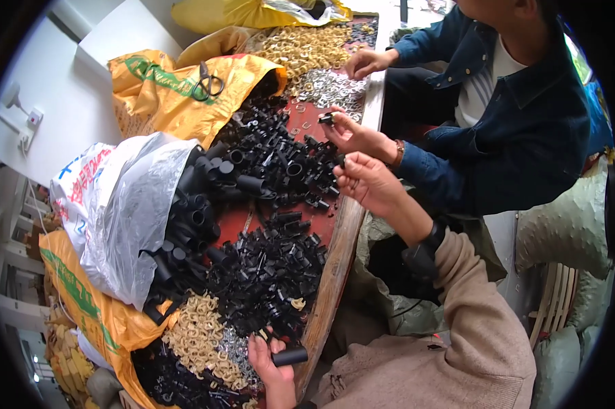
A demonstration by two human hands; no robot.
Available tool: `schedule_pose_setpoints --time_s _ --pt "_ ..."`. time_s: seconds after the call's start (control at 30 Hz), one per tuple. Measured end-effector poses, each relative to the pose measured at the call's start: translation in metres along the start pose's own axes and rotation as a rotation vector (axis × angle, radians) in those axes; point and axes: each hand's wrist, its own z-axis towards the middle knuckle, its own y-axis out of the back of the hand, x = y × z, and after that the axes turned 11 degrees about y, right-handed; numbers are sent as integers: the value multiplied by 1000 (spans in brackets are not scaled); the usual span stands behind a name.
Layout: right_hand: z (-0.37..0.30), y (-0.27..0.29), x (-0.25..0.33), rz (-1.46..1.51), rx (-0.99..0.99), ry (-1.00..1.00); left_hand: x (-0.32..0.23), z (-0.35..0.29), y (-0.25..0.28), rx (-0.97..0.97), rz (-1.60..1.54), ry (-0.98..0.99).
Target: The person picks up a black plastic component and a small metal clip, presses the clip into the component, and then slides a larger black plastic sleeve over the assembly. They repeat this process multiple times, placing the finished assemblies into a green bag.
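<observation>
Hands, bare, at the near edge of a worktable. Left hand point(265, 361): palm upward, fingers partly curled about a smooth black plastic cylinder point(291, 356), which projects toward the table's edge. Right hand point(370, 183): closed, thumb and forefinger pinched on a small dark piece point(341, 161), largely hidden, its form indistinct.

Beside the left hand lie shiny silver metal pieces point(234, 351) and a heap of matt cream C-shaped rings point(197, 327); above these, a mound of angular black plastic parts point(273, 262). A crinkled translucent white plastic bag point(116, 211), printed with red and blue characters, opens onto hollow black tubes point(202, 219). Green lettering marks the orange woven sack above point(157, 85), on which black-handled scissors point(208, 85) lie, and a second orange sack below point(75, 279).

Surface: red tabletop point(236, 221) with a worn wooden rim point(341, 252). At the far end, a co-worker in a dark-blue jacket point(525, 150) holds a small black part point(327, 118) in one hand. Room: white wall point(52, 75) at left; bulging pale sacks point(566, 228) at right.
</observation>
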Motion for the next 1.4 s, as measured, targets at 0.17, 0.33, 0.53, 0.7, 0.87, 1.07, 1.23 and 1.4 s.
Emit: schedule_pose_setpoints --time_s 0.17,0.33,0.53,0.7,0.87,1.07,1.23,1.4 --pt "-13 -19 -26 117 -50 -15 -28 10 -53 252 161 -81" --pt "-17 -16 -45 102 12 40 -39 21 -127 496 363 54" --pt "-26 -15 -48 68 31 33 -22 41 -181 711 508 112" --pt "-24 -12 -39 39 57 23 -15 50 -189 820 520 161" --pt "-19 -9 -10 -125 77 23 -13 45 -173 743 431 232" --pt "8 15 39 -355 241 85 -15 44 -148 695 423 229" --pt "36 17 78 -656 206 117 -10 48 -124 634 393 255" --pt "57 28 85 -701 209 135 -11 48 -113 602 352 279"
